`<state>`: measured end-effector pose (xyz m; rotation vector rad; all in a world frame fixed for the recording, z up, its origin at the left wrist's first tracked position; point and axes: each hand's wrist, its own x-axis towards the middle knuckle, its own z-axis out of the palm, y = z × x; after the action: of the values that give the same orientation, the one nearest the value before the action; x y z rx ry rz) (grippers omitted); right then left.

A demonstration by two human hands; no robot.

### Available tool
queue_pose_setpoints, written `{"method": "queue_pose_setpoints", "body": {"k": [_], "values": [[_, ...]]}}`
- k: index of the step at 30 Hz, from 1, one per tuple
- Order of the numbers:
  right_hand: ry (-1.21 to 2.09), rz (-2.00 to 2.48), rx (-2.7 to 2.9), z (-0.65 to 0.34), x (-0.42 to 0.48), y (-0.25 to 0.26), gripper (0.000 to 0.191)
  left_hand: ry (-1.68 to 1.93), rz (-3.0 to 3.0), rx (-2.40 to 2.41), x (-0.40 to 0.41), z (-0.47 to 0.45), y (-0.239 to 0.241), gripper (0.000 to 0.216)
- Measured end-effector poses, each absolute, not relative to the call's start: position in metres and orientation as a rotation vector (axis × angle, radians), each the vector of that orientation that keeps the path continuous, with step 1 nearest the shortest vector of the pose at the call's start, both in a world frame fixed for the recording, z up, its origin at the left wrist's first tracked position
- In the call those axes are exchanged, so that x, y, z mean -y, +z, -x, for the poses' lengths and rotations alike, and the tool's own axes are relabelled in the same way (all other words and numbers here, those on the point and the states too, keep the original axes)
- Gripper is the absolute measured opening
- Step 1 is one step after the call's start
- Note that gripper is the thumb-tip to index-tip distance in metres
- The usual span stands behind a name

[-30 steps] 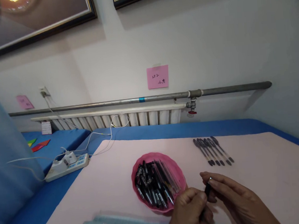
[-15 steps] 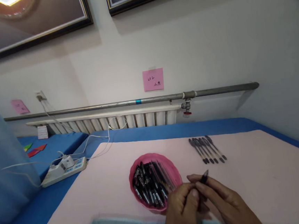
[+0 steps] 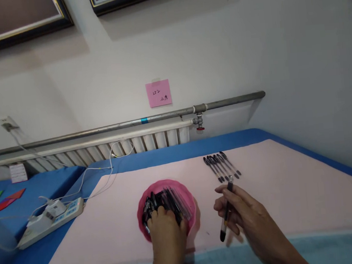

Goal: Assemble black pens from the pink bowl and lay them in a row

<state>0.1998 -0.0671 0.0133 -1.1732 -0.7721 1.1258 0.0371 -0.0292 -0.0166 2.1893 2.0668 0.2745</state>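
Observation:
My right hand (image 3: 246, 214) holds a pen (image 3: 227, 210) above the pink paper, its pale tip pointing up and away and its black end down. Inside the pink scalloped bowl (image 3: 193, 212) is my left hand (image 3: 168, 235), fingers bent down onto black pen caps (image 3: 153, 199) with the thumb apart. Its fingertips are partly hidden, and no grip on a single piece shows. Beside the caps lie long thin pen barrels (image 3: 177, 201). A row of several pens (image 3: 220, 167) lies side by side beyond my right hand.
Pink paper (image 3: 118, 219) covers the blue table (image 3: 162, 151). At left stands a power strip (image 3: 53, 223) with plugs and white cables. Light-blue cloth (image 3: 297, 248) lies along the front edge. A radiator (image 3: 152, 141) and a pipe (image 3: 174, 115) run behind.
My hands have separated. The left moved from the pen to the pink bowl; the right keeps the pen and tilts it more upright. The camera view has turned right.

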Motion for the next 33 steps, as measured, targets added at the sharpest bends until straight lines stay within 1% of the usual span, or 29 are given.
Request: {"method": "queue_pose_setpoints", "body": {"k": [5,7,11,13,15,17,20,22,24,26,33], "values": [[1.175,1.208,0.854,-0.198,0.070,0.014,0.040,0.221,-2.116,-1.979,0.023,-0.033,-0.015,0.030],[1.188,1.219,0.894,-0.197,0.071,0.015,0.043,0.256,-2.107,-1.951,0.021,-0.029,-0.015,0.028],[1.238,1.258,0.974,-0.195,0.071,0.018,0.050,0.470,-2.034,-1.887,0.017,-0.021,-0.019,0.019],[1.319,1.279,1.040,-0.193,0.070,0.017,0.051,0.637,-1.915,-1.811,0.014,-0.016,-0.020,0.021],[1.392,1.312,1.119,-0.192,0.070,0.015,0.046,0.849,-1.683,-1.674,0.013,-0.012,-0.019,0.025],[1.418,1.344,1.192,-0.191,0.072,0.013,0.037,1.029,-1.347,-1.470,0.013,-0.010,-0.016,0.025],[1.469,1.306,1.345,-0.187,0.074,0.006,0.026,1.157,-0.844,-1.161,0.014,-0.011,-0.010,0.024],[1.473,1.267,1.451,-0.184,0.075,0.000,0.016,1.190,-0.629,-1.032,0.015,-0.014,-0.008,0.024],[1.437,1.280,1.536,-0.181,0.075,-0.007,0.008,1.205,-0.515,-0.956,0.016,-0.017,-0.008,0.022],[1.388,1.323,1.601,-0.179,0.074,-0.012,0.005,1.199,-0.461,-0.906,0.017,-0.019,-0.010,0.021],[1.283,1.358,1.647,-0.178,0.077,-0.010,0.009,1.180,-0.418,-0.811,0.019,-0.023,-0.013,0.025]]}}
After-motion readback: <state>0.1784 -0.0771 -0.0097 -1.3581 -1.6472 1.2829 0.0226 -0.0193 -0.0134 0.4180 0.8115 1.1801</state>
